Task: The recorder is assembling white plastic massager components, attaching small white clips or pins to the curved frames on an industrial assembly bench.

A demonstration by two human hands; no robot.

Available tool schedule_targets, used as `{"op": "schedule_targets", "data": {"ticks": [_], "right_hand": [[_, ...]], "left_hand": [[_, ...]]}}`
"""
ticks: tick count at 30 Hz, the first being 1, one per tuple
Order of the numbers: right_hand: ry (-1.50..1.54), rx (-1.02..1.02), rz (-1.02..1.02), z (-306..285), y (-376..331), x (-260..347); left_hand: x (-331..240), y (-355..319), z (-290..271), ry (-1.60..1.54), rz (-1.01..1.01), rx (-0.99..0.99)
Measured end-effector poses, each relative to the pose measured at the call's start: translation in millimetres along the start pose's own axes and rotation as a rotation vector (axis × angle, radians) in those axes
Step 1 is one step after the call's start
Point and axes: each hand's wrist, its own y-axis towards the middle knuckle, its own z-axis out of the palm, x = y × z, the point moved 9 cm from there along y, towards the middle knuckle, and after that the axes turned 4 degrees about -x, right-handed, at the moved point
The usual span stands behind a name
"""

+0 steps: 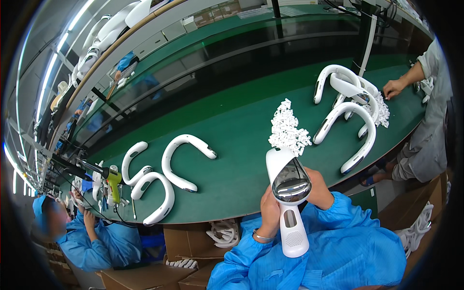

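Close in front of me I hold up a white neck fan (294,237) with a glossy dark panel and a dotted grille. My left hand (269,212) is closed on its left side, and my right hand (318,189) grips it from the right. The fan hides some of the fingers on both hands. Just beyond it, a heap of small white plastic pieces (286,126) lies on the green tabletop (237,186).
Several curved white neck fans (181,140) lie to the left, and more (355,108) stand at the right by a second heap (383,113). A yellow-green power screwdriver (114,184) is far left. Co-workers sit on both sides. Cardboard boxes (188,241) stand below the table edge.
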Motion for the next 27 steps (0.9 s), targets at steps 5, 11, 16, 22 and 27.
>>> {"op": "schedule_targets", "data": {"ticks": [5,11,16,22,27], "right_hand": [[0.017,-0.009,0.102,0,-2,-12],[0.011,0.019,0.114,3,-4,-5],[-0.04,-0.119,0.0,-5,-4,7],[-0.176,0.139,-0.153,4,-11,25],[0.133,0.154,-0.201,-8,-19,9]], "left_hand": [[4,-3,10,0.036,-0.169,0.01],[2,-2,12,0.004,-0.13,0.037],[-8,-10,8,0.287,0.086,0.011],[-40,-26,30,0.558,0.356,0.201],[-52,-29,45,0.558,0.413,0.219]]}}
